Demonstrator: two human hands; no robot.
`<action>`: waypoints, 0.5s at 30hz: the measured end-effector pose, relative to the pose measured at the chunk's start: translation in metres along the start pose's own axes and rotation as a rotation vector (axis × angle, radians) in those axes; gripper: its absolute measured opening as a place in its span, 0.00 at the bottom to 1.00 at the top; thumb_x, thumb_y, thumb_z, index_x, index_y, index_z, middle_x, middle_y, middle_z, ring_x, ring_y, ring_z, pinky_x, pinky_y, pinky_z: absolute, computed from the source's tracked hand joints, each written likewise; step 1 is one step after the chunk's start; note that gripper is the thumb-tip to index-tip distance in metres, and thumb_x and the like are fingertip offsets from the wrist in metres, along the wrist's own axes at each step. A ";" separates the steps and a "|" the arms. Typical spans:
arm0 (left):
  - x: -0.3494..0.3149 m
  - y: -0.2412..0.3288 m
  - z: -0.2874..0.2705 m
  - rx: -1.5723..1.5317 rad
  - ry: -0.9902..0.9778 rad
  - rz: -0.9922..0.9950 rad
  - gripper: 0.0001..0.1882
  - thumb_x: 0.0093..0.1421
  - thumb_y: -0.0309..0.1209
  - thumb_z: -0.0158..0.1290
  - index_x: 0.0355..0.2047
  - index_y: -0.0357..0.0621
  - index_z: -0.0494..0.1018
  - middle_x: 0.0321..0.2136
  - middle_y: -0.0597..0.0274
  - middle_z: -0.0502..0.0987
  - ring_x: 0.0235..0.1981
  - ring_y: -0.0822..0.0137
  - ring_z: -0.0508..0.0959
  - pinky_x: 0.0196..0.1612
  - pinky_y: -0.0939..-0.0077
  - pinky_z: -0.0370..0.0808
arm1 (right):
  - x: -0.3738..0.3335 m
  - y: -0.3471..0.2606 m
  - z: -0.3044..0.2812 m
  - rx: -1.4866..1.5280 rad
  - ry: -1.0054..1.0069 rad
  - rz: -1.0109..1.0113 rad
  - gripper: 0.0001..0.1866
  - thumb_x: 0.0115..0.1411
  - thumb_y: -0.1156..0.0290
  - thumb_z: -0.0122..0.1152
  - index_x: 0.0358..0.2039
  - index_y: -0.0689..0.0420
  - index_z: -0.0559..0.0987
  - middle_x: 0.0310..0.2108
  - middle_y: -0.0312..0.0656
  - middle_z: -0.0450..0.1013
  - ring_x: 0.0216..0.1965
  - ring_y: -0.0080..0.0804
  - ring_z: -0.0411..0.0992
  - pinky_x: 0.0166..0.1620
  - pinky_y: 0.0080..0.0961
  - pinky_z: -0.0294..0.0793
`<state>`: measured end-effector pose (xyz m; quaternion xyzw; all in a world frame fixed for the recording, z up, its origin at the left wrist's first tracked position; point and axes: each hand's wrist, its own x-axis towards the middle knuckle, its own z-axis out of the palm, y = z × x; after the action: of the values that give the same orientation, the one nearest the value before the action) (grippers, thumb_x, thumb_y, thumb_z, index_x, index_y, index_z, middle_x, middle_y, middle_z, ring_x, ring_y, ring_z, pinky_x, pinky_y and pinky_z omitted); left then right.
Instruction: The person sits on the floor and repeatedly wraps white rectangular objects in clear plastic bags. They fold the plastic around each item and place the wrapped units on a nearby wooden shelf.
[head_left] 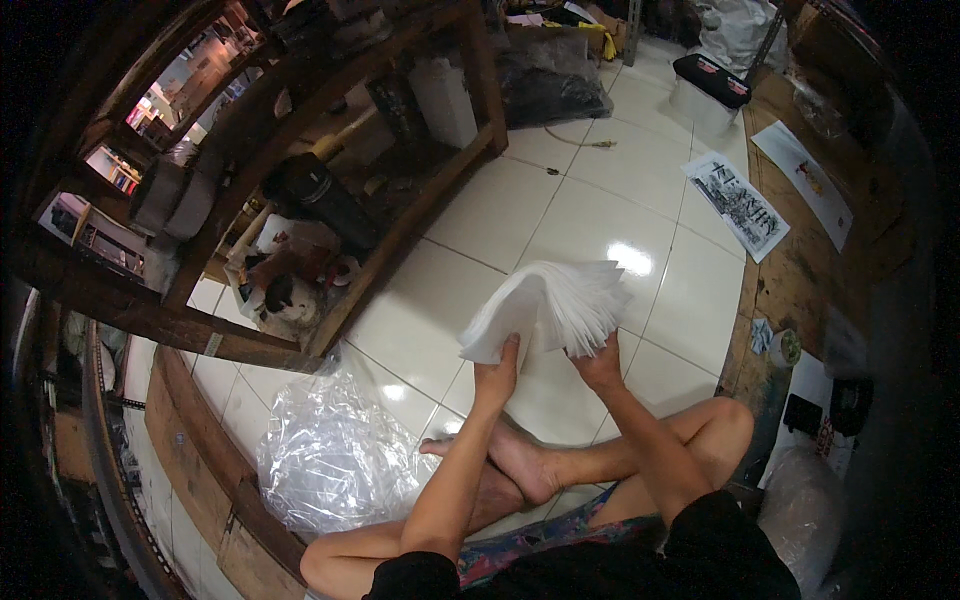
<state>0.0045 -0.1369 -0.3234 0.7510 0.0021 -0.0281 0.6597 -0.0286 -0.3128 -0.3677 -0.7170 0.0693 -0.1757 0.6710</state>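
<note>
A thick stack of thin white sheets (545,300) is held up in front of me, above the tiled floor. It bends over in an arch, and its edges fan out on the right side. My left hand (497,375) grips the stack's lower left edge, with the thumb lying on the near face. At the lower right corner, my right hand (598,365) is closed around the gathered edges; most of its fingers are hidden behind the sheets. Beneath my arms are my crossed bare legs (560,468).
A clear plastic bag (340,450) lies on the floor at the left. Beyond it stands a wooden shelf unit (410,235) holding a dark cylinder (318,195). Along the right, a brown board (770,290) carries printed sheets (737,207) and a roll of tape (786,347).
</note>
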 end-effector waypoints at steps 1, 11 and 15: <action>0.001 0.006 0.005 0.006 0.068 -0.009 0.20 0.60 0.32 0.54 0.49 0.32 0.69 0.44 0.48 0.75 0.47 0.58 0.74 0.52 0.70 0.67 | 0.004 0.003 0.000 -0.035 -0.002 -0.017 0.44 0.47 0.80 0.67 0.62 0.60 0.53 0.51 0.51 0.67 0.56 0.38 0.65 0.58 0.36 0.65; -0.018 0.032 -0.006 0.032 0.032 -0.011 0.18 0.58 0.33 0.55 0.44 0.32 0.73 0.39 0.49 0.78 0.44 0.58 0.76 0.48 0.70 0.70 | -0.013 0.000 -0.019 -0.764 -0.103 -0.410 0.36 0.50 0.71 0.67 0.57 0.65 0.60 0.51 0.52 0.67 0.55 0.43 0.66 0.60 0.36 0.62; -0.009 0.009 -0.005 0.133 0.016 0.083 0.17 0.58 0.33 0.55 0.43 0.32 0.74 0.38 0.48 0.79 0.41 0.58 0.78 0.46 0.69 0.72 | -0.005 -0.003 -0.003 -0.264 0.054 -0.143 0.33 0.51 0.66 0.66 0.55 0.65 0.65 0.51 0.51 0.68 0.55 0.45 0.66 0.58 0.36 0.63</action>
<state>-0.0041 -0.1331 -0.3135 0.7928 -0.0257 0.0053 0.6089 -0.0344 -0.3141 -0.3655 -0.7971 0.0584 -0.2315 0.5547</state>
